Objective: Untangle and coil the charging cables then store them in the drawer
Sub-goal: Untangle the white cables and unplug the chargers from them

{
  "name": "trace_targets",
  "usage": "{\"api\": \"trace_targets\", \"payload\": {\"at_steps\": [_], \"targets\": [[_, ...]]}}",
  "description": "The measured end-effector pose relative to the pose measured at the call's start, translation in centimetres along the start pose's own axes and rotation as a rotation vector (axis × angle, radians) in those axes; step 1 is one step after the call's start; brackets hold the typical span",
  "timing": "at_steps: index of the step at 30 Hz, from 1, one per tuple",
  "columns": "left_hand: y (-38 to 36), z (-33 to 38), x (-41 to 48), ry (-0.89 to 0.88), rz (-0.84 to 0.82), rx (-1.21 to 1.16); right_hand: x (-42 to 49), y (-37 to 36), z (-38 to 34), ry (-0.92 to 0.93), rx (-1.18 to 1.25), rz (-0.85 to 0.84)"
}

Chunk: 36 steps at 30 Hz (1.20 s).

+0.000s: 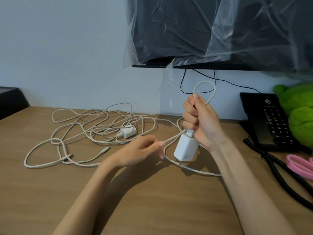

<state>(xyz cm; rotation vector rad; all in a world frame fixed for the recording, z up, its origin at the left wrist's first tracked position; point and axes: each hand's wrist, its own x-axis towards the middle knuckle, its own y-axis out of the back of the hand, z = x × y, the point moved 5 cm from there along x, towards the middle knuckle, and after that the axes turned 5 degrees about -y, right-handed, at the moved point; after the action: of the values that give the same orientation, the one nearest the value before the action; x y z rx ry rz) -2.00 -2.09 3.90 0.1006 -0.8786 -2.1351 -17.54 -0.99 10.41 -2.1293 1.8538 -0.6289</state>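
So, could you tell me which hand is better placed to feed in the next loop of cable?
Left. The left hand pinches the strand running to the tangle, while the right hand grips the first loop above the adapter.

Wooden desk (152, 200). Two plastic-wrapped black screens (169, 31) at 12 to 1 o'clock, thin black wire (182, 82) hanging below. Black telephone (269, 121) at 3 o'clock, coiled cord (264, 156) trailing to 4. Green plush (299, 112) just beside the phone. Pink scissors (298, 165) at 4. Dark box (10, 102) at 9.
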Motion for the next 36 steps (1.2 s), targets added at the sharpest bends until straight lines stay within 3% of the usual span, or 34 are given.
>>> {"api": "trace_targets", "payload": {"at_steps": [6,12,17,24,29,36], "targets": [[3.7,-1.8,-1.0,0.116,0.302,0.095,0.0,1.1,0.2,-0.073,-0.401,0.048],[7.2,-1.8,-2.6,0.133,0.723,-0.159,-0.3,0.5,0.5,-0.16,-0.318,0.015],[6.9,0.1,-2.5,0.022,0.688,-0.245,-0.7,-1.4,1.9,-0.189,-0.376,-0.063],[5.6,2.1,-2.1,-0.024,0.593,-0.354,-1.2,-2.3,3.1,-0.125,-0.813,-0.161],[5.6,2.3,-2.2,-0.031,0.572,-0.404,-1.3,-2.9,3.6,-0.082,-0.86,-0.18],[6.1,2.6,-2.5,-0.167,0.738,-0.325,-1.3,-3.4,4.0,-0.048,-1.013,-0.246]]}}
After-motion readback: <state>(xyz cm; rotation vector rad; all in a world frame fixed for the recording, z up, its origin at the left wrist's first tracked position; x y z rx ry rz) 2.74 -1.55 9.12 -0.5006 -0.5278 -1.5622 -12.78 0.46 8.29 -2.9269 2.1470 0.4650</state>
